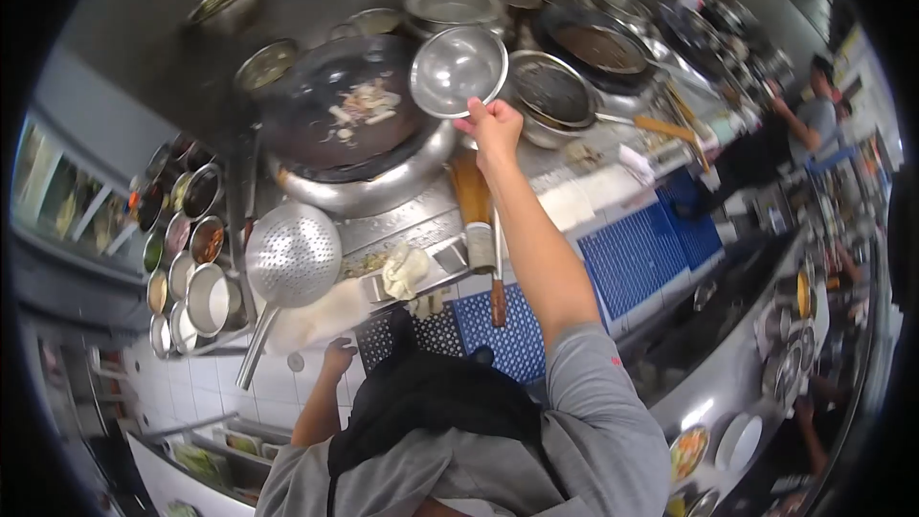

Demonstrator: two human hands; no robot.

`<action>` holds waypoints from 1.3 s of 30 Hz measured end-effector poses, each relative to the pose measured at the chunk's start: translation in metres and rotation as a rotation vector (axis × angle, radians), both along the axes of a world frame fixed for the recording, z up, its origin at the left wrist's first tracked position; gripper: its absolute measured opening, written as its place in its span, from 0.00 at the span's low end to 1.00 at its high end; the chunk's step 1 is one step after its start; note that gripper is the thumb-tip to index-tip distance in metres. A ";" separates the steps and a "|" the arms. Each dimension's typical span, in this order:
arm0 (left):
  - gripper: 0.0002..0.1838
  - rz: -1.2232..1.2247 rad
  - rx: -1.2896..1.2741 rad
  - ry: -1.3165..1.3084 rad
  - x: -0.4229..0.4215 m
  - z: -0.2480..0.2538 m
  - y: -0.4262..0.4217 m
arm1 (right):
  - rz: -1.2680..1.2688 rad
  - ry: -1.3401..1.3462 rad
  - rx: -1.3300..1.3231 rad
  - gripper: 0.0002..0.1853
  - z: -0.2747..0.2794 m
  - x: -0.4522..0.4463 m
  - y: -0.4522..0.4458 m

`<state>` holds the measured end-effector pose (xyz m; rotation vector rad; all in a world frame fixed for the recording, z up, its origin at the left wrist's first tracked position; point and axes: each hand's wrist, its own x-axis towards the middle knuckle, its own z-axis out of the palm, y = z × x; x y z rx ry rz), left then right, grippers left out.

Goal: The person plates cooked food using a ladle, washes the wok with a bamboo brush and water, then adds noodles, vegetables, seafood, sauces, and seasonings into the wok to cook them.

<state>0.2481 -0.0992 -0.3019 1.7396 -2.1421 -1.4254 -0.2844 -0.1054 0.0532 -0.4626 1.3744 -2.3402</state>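
My right hand (493, 126) is shut on the near rim of a metal bowl (458, 69), tilted so that its shiny inside shows. The bowl is held up beside a large dark wok (287, 120), which has pale sliced food (367, 103) in it. Down by my left side hangs my left hand (339, 356), apart from the cookware; its fingers are too small and turned away to read. A perforated metal skimmer (294, 254) rests at the counter's front edge, its handle sticking out towards me.
Several ingredient pots (208, 299) are grouped at left. A strainer (550, 91) sits over a pot right of the bowl, near a second wok (598, 46). A crumpled cloth (405, 270) lies on the counter edge. Blue mats (627, 258) cover the floor. Another person (809, 124) stands at far right.
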 end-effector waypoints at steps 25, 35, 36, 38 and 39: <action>0.17 -0.797 0.128 -0.165 -0.152 -0.035 -0.052 | -1.610 -0.624 -0.555 0.20 -0.124 0.083 0.644; 0.21 -0.828 0.361 -0.032 -0.193 -0.038 -0.021 | -1.887 -0.483 -0.026 0.15 -0.123 0.190 0.665; 0.22 -0.779 0.402 -0.044 -0.197 -0.019 -0.016 | -1.800 -0.450 0.043 0.14 -0.117 0.193 0.653; 0.23 -0.748 0.341 -0.105 -0.213 0.053 0.016 | -1.576 -0.409 0.157 0.14 -0.107 0.192 0.633; 0.23 -0.711 0.310 -0.137 -0.204 0.072 0.016 | -1.430 -0.355 0.175 0.15 -0.091 0.182 0.611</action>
